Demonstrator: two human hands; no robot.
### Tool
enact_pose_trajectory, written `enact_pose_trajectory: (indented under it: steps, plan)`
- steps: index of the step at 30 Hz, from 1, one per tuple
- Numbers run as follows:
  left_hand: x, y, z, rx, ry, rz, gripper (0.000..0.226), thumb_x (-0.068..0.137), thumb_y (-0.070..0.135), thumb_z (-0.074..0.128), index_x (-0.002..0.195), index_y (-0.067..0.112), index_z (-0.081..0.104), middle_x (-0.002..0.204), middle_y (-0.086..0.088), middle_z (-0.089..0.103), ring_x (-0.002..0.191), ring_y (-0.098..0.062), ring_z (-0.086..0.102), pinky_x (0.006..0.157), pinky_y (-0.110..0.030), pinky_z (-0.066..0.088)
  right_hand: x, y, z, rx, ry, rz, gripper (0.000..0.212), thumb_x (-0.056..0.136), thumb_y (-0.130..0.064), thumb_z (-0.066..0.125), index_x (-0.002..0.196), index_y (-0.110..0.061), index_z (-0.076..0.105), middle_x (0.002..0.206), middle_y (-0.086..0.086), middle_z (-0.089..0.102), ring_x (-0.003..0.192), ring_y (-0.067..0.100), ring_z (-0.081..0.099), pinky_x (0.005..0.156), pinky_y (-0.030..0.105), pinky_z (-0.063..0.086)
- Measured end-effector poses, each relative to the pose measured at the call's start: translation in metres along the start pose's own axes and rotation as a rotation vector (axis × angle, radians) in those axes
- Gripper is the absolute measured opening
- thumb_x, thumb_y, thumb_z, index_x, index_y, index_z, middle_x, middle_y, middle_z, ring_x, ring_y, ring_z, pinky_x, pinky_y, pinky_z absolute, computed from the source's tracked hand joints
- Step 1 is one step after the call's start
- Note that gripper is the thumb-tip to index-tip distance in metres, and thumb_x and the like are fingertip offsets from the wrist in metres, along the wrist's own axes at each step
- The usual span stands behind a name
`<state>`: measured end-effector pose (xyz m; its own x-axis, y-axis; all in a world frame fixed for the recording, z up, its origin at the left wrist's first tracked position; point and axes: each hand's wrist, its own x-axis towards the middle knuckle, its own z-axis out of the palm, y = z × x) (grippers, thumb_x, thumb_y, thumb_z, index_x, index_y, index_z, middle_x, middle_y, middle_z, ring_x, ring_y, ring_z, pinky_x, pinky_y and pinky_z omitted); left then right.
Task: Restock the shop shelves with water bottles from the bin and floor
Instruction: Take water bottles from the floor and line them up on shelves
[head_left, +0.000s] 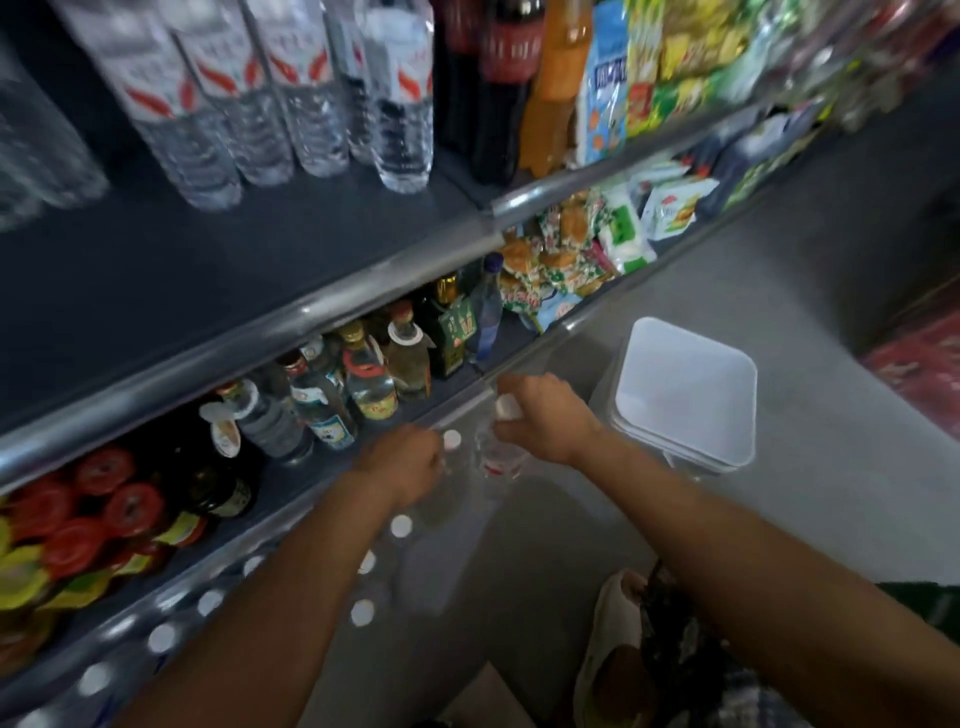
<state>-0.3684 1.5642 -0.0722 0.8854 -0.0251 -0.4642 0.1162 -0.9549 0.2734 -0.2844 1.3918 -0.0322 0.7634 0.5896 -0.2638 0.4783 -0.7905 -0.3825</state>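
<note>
Head view only, heavy motion blur, so no label text is reading cleanly anywhere.

Top shelf (291, 249): a row of large clear water bottles (260, 104) is standing at the back, white labels with red flame-like marks (lettering too smeared to read). Right of them, dark cola bottles (498, 88) with red labels, then an orange soda bottle (556, 88), then blue and yellow-green snack bags (649, 67).

Middle shelf (130, 384): mixed glass bottles (363, 379) with red or gold caps and paper labels, a green carton (457, 327), a blue-capped bottle (488, 306), and snack packets (561, 260) piling up to the right. Red-lidded jars (104, 499) are sitting at the left end.

Bottom level: a line of small water bottles is showing only as white caps (363, 610) along the shelf edge.

Left hand (405, 467) is curling around a small clear water bottle (447, 467) by its neck, white cap just beside the fingers. Right hand (545, 421) is gripping a second small bottle (498, 457) near the top, fingers wrapped around it, red-and-white label showing below the hand. Both bottles are hanging in front of the lower shelf edge, above the floor.

White square bin (685, 395) is sitting on the grey floor just right of the right hand (contents not discernible, interior looking plain white). A beige shoe (613, 649) is showing at bottom right.
</note>
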Motion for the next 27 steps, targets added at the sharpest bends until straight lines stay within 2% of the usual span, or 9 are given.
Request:
enact_pose_trajectory:
  steps: [2,6,8,13,20,23,25,27]
  plan:
    - [-0.017,-0.005,-0.026,0.016,0.096,0.020,0.016,0.094,0.029,0.047,0.089,0.021,0.060,0.106,-0.011,0.064,0.097,-0.030,0.060,0.070,-0.033,0.042,-0.007,-0.024,-0.030,0.011,0.071,-0.047,0.031,0.078,-0.029,0.069,0.099,-0.010,0.058,0.099,0.016,0.063,0.093,0.036,0.058,0.075,0.042,0.050]
    - [-0.047,-0.016,-0.081,0.011,0.247,0.015,0.022,0.094,0.032,0.046,0.096,0.018,0.064,0.106,-0.009,0.065,0.097,-0.028,0.060,0.074,-0.033,0.046,-0.016,-0.072,-0.087,0.045,0.218,-0.140,0.026,0.075,-0.025,0.071,0.085,-0.005,0.057,0.085,0.014,0.063,0.081,0.033,0.059,0.067,0.042,0.049]
    - [-0.059,-0.019,-0.108,0.037,0.307,0.019,0.023,0.094,0.032,0.047,0.098,0.018,0.065,0.107,-0.010,0.066,0.099,-0.030,0.061,0.079,-0.036,0.050,-0.020,-0.094,-0.113,0.049,0.296,-0.176,0.027,0.075,-0.025,0.071,0.085,-0.004,0.059,0.086,0.014,0.064,0.081,0.031,0.059,0.066,0.040,0.047]
    - [-0.090,-0.029,-0.163,0.022,0.468,-0.018,0.018,0.093,0.033,0.048,0.089,0.023,0.063,0.099,-0.007,0.066,0.092,-0.031,0.061,0.067,-0.033,0.044,-0.016,-0.141,-0.158,0.087,0.449,-0.283,0.024,0.076,-0.024,0.070,0.078,-0.004,0.058,0.076,0.009,0.061,0.071,0.025,0.055,0.055,0.031,0.031]
    - [-0.103,-0.056,-0.202,-0.020,0.572,-0.070,0.015,0.094,0.034,0.050,0.084,0.028,0.059,0.090,0.002,0.057,0.081,-0.022,0.051,0.066,-0.031,0.040,0.025,-0.175,-0.188,0.153,0.557,-0.378,0.021,0.077,-0.024,0.066,0.082,-0.006,0.056,0.078,0.008,0.061,0.071,0.025,0.056,0.058,0.035,0.042]
    - [-0.097,-0.066,-0.210,-0.018,0.578,-0.112,0.016,0.094,0.035,0.050,0.092,0.026,0.063,0.095,-0.002,0.061,0.088,-0.026,0.056,0.069,-0.031,0.041,0.052,-0.182,-0.195,0.127,0.564,-0.391,0.021,0.078,-0.024,0.063,0.089,-0.007,0.056,0.081,0.006,0.063,0.073,0.024,0.057,0.058,0.032,0.044]
    - [-0.090,-0.071,-0.214,-0.028,0.577,-0.129,0.018,0.094,0.035,0.050,0.095,0.024,0.065,0.098,-0.002,0.063,0.092,-0.027,0.059,0.071,-0.032,0.044,0.072,-0.184,-0.199,0.108,0.566,-0.413,0.019,0.079,-0.023,0.063,0.088,-0.008,0.054,0.081,0.005,0.061,0.073,0.025,0.058,0.053,0.029,0.040]
    - [-0.083,-0.075,-0.216,-0.041,0.580,-0.143,0.019,0.095,0.034,0.049,0.096,0.023,0.065,0.099,-0.002,0.064,0.094,-0.026,0.059,0.073,-0.033,0.045,0.094,-0.186,-0.204,0.068,0.571,-0.425,0.022,0.079,-0.023,0.063,0.090,-0.007,0.054,0.085,0.008,0.062,0.075,0.026,0.057,0.055,0.030,0.039]
